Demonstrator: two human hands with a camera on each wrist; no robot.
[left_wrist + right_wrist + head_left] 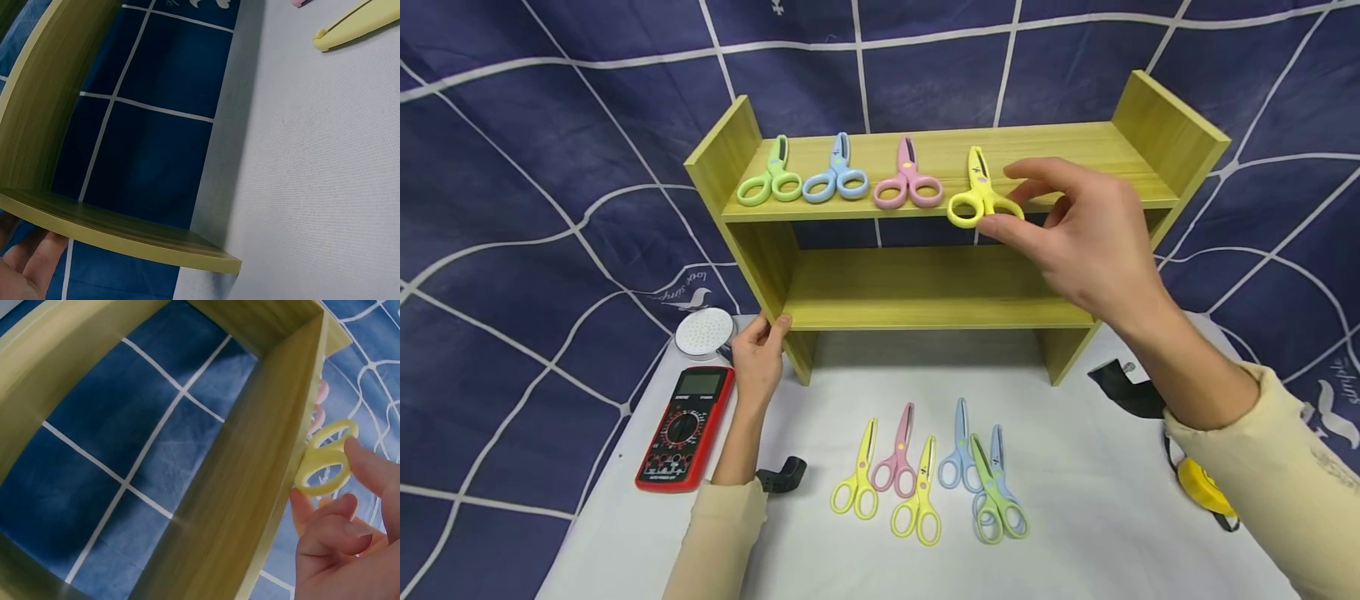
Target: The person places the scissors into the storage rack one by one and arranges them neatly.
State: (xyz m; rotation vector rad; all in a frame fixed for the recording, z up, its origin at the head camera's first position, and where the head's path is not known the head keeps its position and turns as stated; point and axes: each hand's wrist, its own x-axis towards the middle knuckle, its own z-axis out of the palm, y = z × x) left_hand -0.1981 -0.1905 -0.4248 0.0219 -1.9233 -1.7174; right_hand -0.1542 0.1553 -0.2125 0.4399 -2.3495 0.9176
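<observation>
My right hand [1086,233] pinches the handles of a pair of yellow scissors [978,202] at the front edge of the upper board of a wooden shelf [940,287]. The right wrist view shows the yellow handle loops [328,478] between thumb and fingers, jutting past the board's edge. Left of it on that board lie green scissors [772,182], blue scissors [835,177] and pink scissors [907,181], blades pointing back. My left hand [757,358] grips the shelf's left side panel low down; its fingers [47,259] lie against the panel's outer face.
On the white table before the shelf lie several more scissors, including yellow [917,510], pink [896,467] and green [992,500], the green overlapping a blue pair. A red multimeter [685,429] and shower head [703,332] lie left; a yellow tape measure [1202,486] lies right.
</observation>
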